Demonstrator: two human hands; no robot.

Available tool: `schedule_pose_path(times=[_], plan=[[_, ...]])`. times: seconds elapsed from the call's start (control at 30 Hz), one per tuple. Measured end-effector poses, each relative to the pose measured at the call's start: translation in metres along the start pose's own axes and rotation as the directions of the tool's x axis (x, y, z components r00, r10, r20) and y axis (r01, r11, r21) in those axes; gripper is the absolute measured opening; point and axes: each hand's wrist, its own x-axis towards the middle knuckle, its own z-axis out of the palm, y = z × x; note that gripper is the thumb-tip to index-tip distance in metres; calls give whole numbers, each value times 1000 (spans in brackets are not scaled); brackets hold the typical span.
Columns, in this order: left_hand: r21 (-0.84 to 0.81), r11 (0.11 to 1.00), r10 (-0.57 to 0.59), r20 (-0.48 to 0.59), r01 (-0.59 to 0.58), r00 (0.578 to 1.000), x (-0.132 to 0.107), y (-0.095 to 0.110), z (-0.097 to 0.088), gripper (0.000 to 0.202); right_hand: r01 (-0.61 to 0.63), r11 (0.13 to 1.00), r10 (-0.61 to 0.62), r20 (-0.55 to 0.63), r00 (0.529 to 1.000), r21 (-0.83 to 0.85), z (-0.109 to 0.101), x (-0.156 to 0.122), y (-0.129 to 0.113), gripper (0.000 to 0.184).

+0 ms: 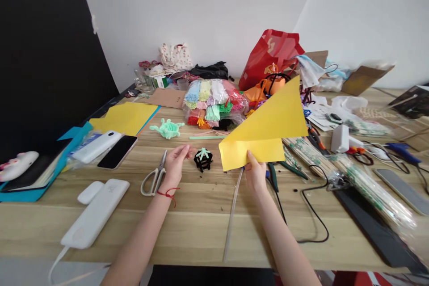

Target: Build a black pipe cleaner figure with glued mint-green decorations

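My right hand (255, 174) grips a folded sheet of yellow paper (268, 120) by its lower edge, thumb in front. The sheet has a slanted upper edge and a flap folded across the bottom. My left hand (176, 163), with a red string around the wrist, hovers over the table, fingers loosely stretched toward the right and somewhat blurred. I see nothing held in it. Just right of its fingertips sits a small black fuzzy ball shape (203, 161) topped with mint-green strips. Scissors (154, 180) lie beside the left wrist. Farther back is a mint-green fuzzy piece (167, 128).
A bag of coloured pipe cleaners (214, 100) lies at the back, near a red bag (273, 56). Yellow sheets (125, 117), a phone (118, 152) and a white power strip (95, 214) are at left. Pliers (274, 178), cables and packaged sticks (372, 192) crowd the right.
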Motion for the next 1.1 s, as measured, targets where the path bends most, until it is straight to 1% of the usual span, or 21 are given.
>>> schedule_pose_path(times=[0.13,0.2,0.27,0.37,0.47,0.5,0.57,0.63,0.8,0.97,1.1], plan=[[-17,999,44,9,-44,999,-1,4,1,25,-26,999,26,-13,1000,-37,-1,1,3,42],[-53,997,63,37,-61,997,-1,7,1,22,-33,999,33,-12,999,-39,-2,2,5,42],[-68,995,75,79,-69,994,-1,8,1,24,-28,999,28,-9,1000,-39,-2,3,6,41],[1,996,89,133,-90,987,-1,8,0,34,-25,997,25,-1,1000,-67,-4,3,8,36],[79,992,88,153,-101,984,-2,7,-2,42,-36,996,37,8,999,-87,-5,3,10,33],[81,992,81,158,-95,984,-2,8,-3,41,-39,995,40,9,999,-89,-5,2,10,33],[64,995,69,164,-80,984,-3,9,-3,34,-43,995,44,7,999,-89,-5,2,11,33],[54,996,59,156,-68,986,-3,9,-2,26,-49,995,50,9,999,-89,-5,2,11,33],[85,995,44,125,-55,991,-3,8,-3,21,-59,995,59,6,998,-84,-5,2,11,31],[50,998,21,82,-25,996,-2,5,-6,22,-62,995,62,6,998,-81,-4,2,10,30],[46,998,39,60,-42,997,-2,4,-6,26,-65,994,66,-2,998,-92,-3,1,10,33]])
